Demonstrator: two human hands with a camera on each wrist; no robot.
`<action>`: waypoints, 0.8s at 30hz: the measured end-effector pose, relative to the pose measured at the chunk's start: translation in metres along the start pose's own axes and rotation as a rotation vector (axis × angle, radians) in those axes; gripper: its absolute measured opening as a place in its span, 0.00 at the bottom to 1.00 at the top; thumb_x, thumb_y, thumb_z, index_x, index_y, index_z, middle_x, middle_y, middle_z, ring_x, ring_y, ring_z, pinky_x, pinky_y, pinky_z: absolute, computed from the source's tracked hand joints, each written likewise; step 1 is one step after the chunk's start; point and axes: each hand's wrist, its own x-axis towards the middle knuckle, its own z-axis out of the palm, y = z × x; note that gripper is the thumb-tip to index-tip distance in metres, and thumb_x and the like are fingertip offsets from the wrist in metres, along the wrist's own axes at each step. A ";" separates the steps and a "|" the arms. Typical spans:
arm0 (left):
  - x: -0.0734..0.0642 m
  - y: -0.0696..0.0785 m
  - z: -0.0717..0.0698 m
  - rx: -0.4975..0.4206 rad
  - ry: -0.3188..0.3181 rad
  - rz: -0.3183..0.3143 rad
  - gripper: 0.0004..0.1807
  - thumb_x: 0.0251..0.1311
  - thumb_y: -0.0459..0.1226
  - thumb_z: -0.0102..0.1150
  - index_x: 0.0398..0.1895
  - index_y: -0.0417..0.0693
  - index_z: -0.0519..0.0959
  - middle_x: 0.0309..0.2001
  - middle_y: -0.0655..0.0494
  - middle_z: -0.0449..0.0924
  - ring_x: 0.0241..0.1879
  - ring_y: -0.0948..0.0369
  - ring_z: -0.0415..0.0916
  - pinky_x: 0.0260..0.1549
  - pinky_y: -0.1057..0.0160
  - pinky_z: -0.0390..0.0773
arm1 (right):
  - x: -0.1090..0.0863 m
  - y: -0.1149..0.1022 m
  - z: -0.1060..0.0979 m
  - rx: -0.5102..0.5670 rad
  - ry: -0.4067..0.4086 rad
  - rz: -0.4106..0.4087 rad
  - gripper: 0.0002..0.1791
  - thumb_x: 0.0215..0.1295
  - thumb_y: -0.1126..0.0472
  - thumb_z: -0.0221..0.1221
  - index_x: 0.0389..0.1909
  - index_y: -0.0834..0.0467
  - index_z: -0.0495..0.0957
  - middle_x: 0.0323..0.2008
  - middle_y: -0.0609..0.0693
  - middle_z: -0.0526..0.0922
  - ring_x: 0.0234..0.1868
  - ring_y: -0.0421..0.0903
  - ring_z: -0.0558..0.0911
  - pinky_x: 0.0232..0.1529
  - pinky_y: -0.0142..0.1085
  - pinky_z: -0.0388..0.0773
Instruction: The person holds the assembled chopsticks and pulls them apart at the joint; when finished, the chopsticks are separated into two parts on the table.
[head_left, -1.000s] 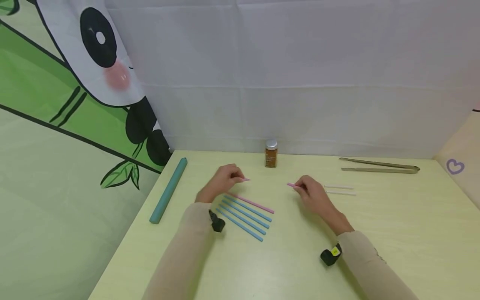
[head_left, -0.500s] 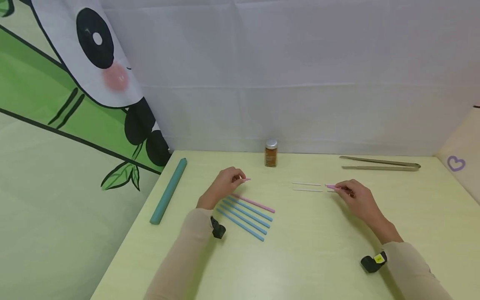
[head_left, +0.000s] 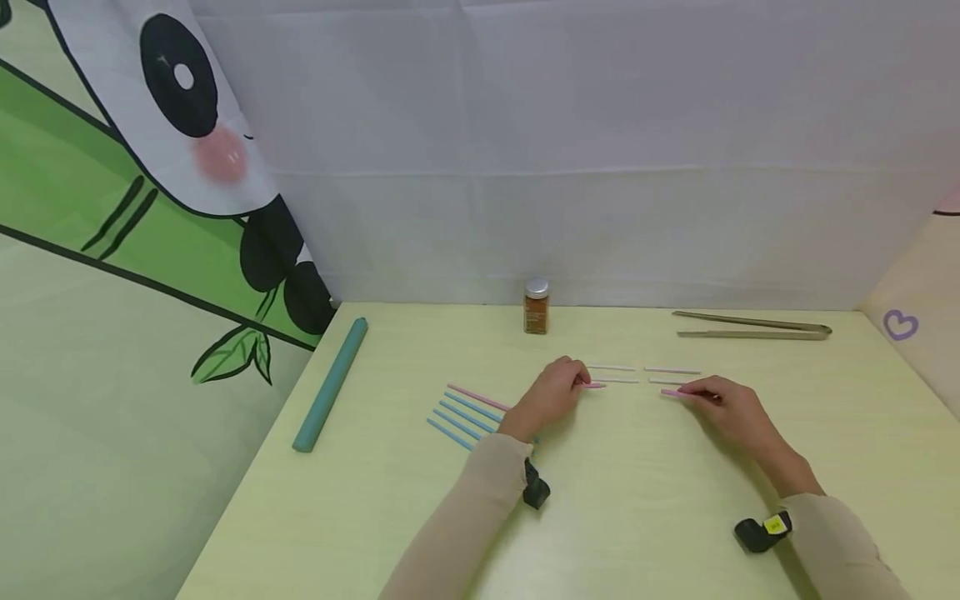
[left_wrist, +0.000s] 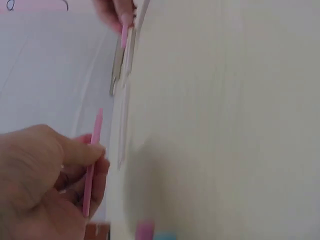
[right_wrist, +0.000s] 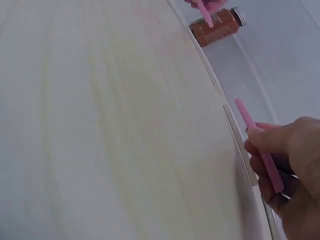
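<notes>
In the head view my left hand (head_left: 549, 395) pinches a short pink stick (head_left: 596, 386) just in front of the left white sticks (head_left: 611, 367). My right hand (head_left: 726, 408) pinches another pink stick (head_left: 672, 393) close to the right white sticks (head_left: 675, 371). Both held sticks point toward each other with a gap between. The left wrist view shows thumb and fingers around the pink stick (left_wrist: 97, 125); the right wrist view shows the same grip on the other pink stick (right_wrist: 244, 114). Left of my left hand lie a longer pink stick (head_left: 476, 396) and several blue sticks (head_left: 459, 421), partly hidden by my arm.
A spice jar (head_left: 536, 308) with a silver lid stands near the table's back edge. Metal tongs (head_left: 753, 332) lie at the back right. A green rod (head_left: 331, 385) lies along the left edge of the table (head_left: 622, 533). A white cloth hangs behind.
My left hand has moved right, carrying its pink stick from above the coloured sticks to the white ones. My right hand has moved right with its pink stick, uncovering the white sticks.
</notes>
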 end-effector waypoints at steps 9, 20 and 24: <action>0.015 0.026 0.037 0.010 0.048 -0.091 0.08 0.58 0.26 0.59 0.38 0.47 0.81 0.36 0.57 0.75 0.40 0.62 0.70 0.45 0.71 0.70 | 0.007 -0.008 0.002 -0.027 -0.033 0.004 0.06 0.57 0.68 0.65 0.36 0.60 0.85 0.34 0.54 0.85 0.31 0.37 0.73 0.31 0.31 0.71; 0.023 0.029 0.047 0.069 0.134 -0.048 0.07 0.61 0.30 0.59 0.38 0.50 0.83 0.37 0.58 0.78 0.42 0.62 0.73 0.48 0.70 0.71 | 0.006 -0.001 0.005 -0.061 0.034 -0.128 0.10 0.51 0.72 0.67 0.36 0.60 0.86 0.32 0.51 0.82 0.32 0.43 0.77 0.32 0.33 0.73; 0.025 0.033 0.050 0.091 0.134 -0.075 0.07 0.62 0.31 0.59 0.38 0.52 0.84 0.37 0.60 0.78 0.41 0.63 0.73 0.47 0.71 0.72 | 0.008 0.000 0.008 -0.057 0.029 -0.135 0.11 0.50 0.72 0.68 0.36 0.60 0.87 0.31 0.50 0.82 0.33 0.45 0.78 0.33 0.34 0.74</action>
